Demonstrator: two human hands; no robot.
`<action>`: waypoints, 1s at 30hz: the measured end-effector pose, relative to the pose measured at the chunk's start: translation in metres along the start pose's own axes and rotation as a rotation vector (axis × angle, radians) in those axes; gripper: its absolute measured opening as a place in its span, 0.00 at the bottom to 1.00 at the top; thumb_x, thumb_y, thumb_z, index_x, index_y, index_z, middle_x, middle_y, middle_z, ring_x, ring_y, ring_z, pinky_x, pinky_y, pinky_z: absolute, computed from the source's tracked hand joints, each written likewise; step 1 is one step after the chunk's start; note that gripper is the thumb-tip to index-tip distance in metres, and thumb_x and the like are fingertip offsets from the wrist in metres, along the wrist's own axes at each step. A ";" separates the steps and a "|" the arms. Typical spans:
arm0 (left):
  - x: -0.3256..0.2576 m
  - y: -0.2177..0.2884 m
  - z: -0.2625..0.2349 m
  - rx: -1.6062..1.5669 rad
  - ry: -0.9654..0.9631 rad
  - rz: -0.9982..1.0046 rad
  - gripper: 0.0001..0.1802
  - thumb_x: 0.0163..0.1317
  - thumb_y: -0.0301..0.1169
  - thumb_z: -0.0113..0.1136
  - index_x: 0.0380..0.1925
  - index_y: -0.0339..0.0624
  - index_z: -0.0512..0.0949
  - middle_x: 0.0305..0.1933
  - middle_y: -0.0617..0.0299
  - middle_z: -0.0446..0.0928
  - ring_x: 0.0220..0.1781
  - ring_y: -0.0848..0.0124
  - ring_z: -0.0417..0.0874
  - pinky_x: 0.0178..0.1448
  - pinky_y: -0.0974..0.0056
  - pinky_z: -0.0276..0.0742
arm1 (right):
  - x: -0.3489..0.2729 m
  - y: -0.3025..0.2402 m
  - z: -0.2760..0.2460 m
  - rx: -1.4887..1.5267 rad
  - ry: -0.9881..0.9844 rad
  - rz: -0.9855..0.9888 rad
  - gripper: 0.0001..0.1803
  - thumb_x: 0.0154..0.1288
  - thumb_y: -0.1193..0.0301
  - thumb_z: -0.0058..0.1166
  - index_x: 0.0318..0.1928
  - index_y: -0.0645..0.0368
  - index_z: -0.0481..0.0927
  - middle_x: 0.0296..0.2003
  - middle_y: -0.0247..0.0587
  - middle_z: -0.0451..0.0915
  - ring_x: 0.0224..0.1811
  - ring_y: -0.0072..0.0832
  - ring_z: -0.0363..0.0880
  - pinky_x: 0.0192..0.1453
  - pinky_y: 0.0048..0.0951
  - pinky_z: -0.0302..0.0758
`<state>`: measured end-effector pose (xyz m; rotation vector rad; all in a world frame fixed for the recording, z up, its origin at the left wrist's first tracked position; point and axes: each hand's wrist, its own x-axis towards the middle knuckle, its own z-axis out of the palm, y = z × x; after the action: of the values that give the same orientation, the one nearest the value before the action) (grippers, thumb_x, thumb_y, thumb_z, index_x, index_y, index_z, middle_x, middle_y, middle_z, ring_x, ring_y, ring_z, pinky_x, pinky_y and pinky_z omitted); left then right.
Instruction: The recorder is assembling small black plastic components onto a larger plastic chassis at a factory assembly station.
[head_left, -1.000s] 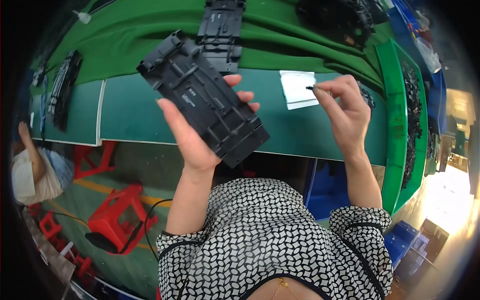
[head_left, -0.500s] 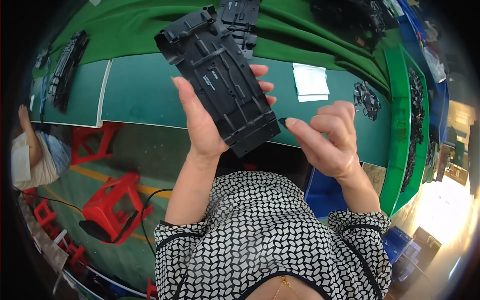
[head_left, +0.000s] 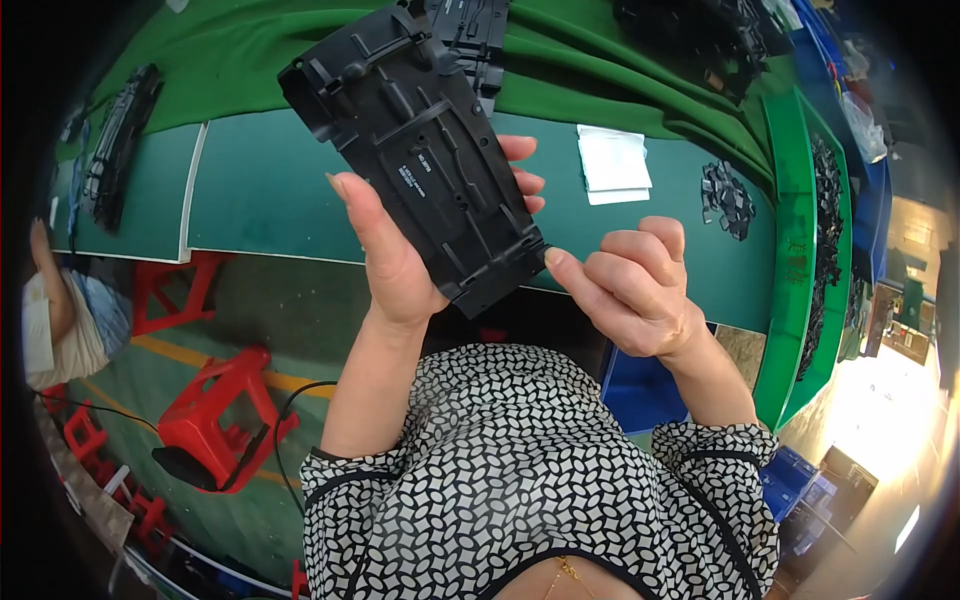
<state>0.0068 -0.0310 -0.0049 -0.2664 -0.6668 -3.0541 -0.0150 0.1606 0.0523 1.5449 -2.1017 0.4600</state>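
My left hand [head_left: 396, 262] is closed round a long black molded plastic part [head_left: 440, 195], held tilted above the bench edge. Its thumb lies along the left side and the fingertips show at the right side. Ribs, clips and small white print cover the part's upper face. My right hand [head_left: 635, 290] is pinched at the part's lower right corner, thumb touching its edge. A small black plastic piece sits in that pinch, mostly hidden by the thumb and the part's edge. Beyond the held part lies a similar black part [head_left: 478, 40] on green cloth.
On the green bench [head_left: 270, 190] are white papers [head_left: 613, 165] and a pile of small black pieces [head_left: 728, 200]. A green bin [head_left: 785, 260] of black pieces stands right. More black parts [head_left: 120, 150] lie left. A red stool [head_left: 215, 420] and another person's arm [head_left: 58, 285] are at left.
My right hand has moved left, bringing the small black piece against the part's lower right corner. The long black part has shifted slightly left in my left hand's grip.
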 end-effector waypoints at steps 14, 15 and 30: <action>-0.002 -0.002 0.000 0.053 -0.031 0.012 0.54 0.51 0.75 0.30 0.62 0.37 0.57 0.56 0.43 0.68 0.49 0.59 0.78 0.53 0.48 0.76 | 0.000 -0.001 0.004 0.007 -0.015 -0.041 0.11 0.40 0.75 0.62 0.30 0.60 0.81 0.28 0.26 0.69 0.30 0.20 0.70 0.35 0.25 0.61; -0.002 -0.002 0.000 0.052 -0.032 0.011 0.54 0.51 0.75 0.30 0.62 0.37 0.57 0.56 0.43 0.68 0.49 0.59 0.78 0.53 0.48 0.76 | 0.000 -0.001 0.004 0.005 -0.016 -0.041 0.11 0.40 0.75 0.62 0.30 0.60 0.81 0.28 0.26 0.69 0.30 0.20 0.70 0.35 0.25 0.61; -0.006 -0.002 0.003 0.045 -0.036 -0.022 0.61 0.44 0.79 0.33 0.59 0.31 0.60 0.55 0.42 0.69 0.50 0.60 0.77 0.50 0.59 0.78 | -0.002 -0.002 0.008 0.026 -0.041 -0.041 0.11 0.40 0.75 0.61 0.30 0.61 0.81 0.30 0.29 0.71 0.32 0.22 0.70 0.36 0.26 0.62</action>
<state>0.0135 -0.0280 -0.0042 -0.3167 -0.7444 -3.0572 -0.0139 0.1570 0.0451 1.6215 -2.0980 0.4466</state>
